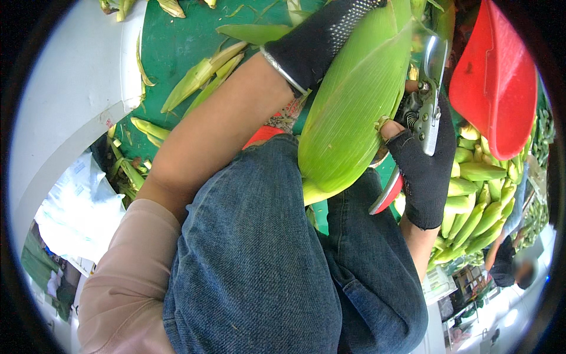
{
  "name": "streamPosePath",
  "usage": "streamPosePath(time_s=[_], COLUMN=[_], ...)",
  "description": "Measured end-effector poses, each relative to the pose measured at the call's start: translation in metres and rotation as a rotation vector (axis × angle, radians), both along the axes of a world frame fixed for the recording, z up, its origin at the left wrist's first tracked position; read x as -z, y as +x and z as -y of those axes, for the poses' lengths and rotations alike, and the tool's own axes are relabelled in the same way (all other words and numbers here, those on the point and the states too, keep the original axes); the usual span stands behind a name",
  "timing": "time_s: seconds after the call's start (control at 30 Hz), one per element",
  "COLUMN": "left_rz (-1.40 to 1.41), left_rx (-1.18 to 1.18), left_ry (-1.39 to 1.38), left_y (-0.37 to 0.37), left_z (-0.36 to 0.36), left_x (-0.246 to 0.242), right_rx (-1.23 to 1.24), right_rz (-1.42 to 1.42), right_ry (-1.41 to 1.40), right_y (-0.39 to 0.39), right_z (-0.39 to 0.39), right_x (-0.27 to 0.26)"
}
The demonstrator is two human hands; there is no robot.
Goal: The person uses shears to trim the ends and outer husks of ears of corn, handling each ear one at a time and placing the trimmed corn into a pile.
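A large ear of corn in its green husk [353,115] slants across the view above my knees. My left hand [338,33], in a black glove with white grip dots, holds the ear along its upper left side; its fingertips are hidden. My right hand [424,172], in a black fingerless glove, grips a pair of pruning shears [427,110]. Their metal blade points up, and a red-lined handle shows below the palm. The right thumb presses against the husk's right edge.
Stripped husk pieces [190,84] lie on the green floor [172,40]. A heap of corn ears [477,199] is at right, below a red plastic object [495,84]. White plastic bags [82,203] lie at left. Another person [504,265] appears at lower right.
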State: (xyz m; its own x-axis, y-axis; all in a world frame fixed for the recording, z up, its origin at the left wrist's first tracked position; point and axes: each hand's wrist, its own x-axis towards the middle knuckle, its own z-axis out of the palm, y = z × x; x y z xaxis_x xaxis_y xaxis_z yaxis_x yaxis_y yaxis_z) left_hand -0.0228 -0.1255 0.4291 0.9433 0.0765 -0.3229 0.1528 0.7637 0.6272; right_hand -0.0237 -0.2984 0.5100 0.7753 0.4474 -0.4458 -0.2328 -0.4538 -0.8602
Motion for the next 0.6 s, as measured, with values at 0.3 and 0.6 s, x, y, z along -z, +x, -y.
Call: streamPosePath(time_s=[0.3, 0.6], left_rz=[0.280, 0.286], left_rx=[-0.181, -0.195], left_ry=[0.726, 0.695], left_y=[-0.006, -0.004], left_z=[-0.013, -0.008], left_x=[0.001, -0.005], right_rx=[-0.029, -0.125], right_rz=[0.466, 0.554], right_ry=[-0.083, -0.257], right_y=[-0.005, -0.007], right_z=[0.005, -0.005], right_x=[-0.002, -0.002])
